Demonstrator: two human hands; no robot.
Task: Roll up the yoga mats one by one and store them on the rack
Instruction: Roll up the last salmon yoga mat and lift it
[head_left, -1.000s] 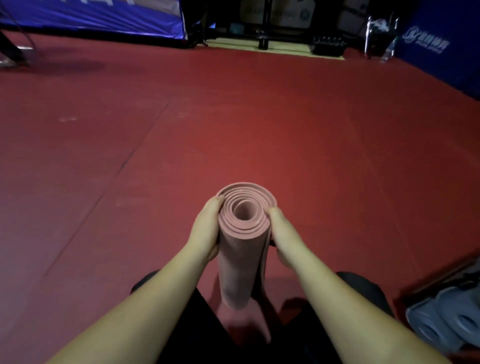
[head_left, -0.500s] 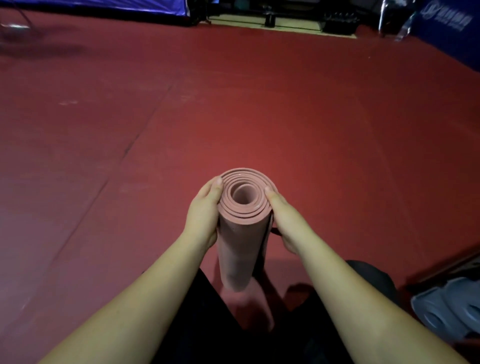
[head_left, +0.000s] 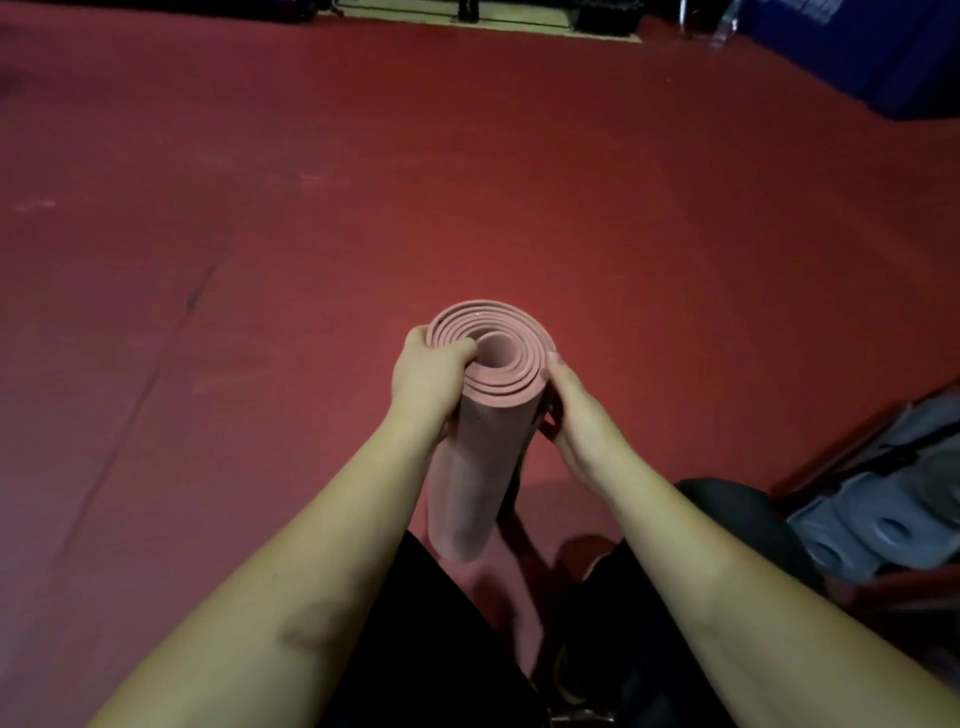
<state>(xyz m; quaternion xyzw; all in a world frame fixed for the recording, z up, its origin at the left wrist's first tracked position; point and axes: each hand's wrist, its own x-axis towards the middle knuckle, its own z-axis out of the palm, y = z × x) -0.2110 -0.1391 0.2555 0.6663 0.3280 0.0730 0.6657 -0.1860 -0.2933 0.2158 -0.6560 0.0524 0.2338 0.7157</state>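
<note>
The rolled pink mat (head_left: 480, 431) stands upright between both hands — left hand (head_left: 426, 374) grips its top, thumb hooked over the rim; right hand (head_left: 566, 410) clasps the opposite side.

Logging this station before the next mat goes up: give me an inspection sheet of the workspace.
Surface: red floor, scuffed in places.
Job's things: pink yoga mat, rolled, held on end; grey rolled mats stacked at the right edge.
Clutter: nothing seen.
Grippers: left hand grips the roll's top, thumb hooked over the inner coils; right hand grips its side.
Cables: nothing seen.
Surroundings: blue padding at far right; dark equipment along the far edge, too dim to identify.
</note>
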